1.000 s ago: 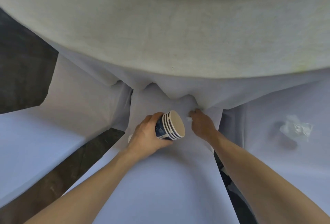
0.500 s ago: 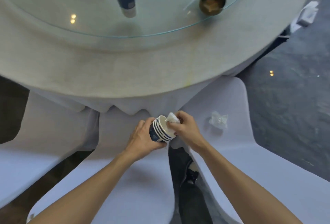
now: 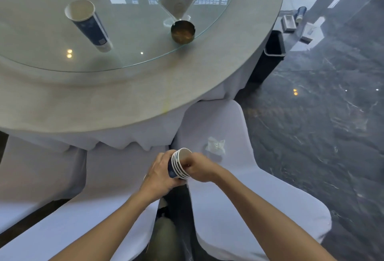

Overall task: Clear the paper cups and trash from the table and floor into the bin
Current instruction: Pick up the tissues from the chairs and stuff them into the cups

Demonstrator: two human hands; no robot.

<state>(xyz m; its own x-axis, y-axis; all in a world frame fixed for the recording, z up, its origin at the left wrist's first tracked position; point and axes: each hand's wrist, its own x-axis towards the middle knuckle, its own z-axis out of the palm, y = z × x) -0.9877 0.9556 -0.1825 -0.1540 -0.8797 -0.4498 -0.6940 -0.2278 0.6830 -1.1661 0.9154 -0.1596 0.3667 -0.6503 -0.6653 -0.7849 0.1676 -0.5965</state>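
1. Paper, blue-walled and white-rimmed: a nested stack of cups [image 3: 180, 164] lies on its side in the left hand [image 3: 161, 174], whose fingers wrap its walls, mouth turned toward the right hand [image 3: 200, 167].
2. The right fingers are bunched at the stack's mouth, probably pushing a scrap in so the cups serve as a carrier; whether they pinch anything, I cannot tell.
3. Just beyond the right fingers, a crumpled wrapper [image 3: 216, 145] lies on a white-covered chair seat [image 3: 239, 177], within easy reach.
4. Farther from the fingers, a lone paper cup [image 3: 88, 26] stands on the table's glass turntable [image 3: 52, 57], near a metal bowl [image 3: 182, 32].
5. Well away to the right, a dark bin [image 3: 273, 48] stands beyond the table edge, with more litter [image 3: 299, 22] on the floor behind it; the chairs crowd the path there.
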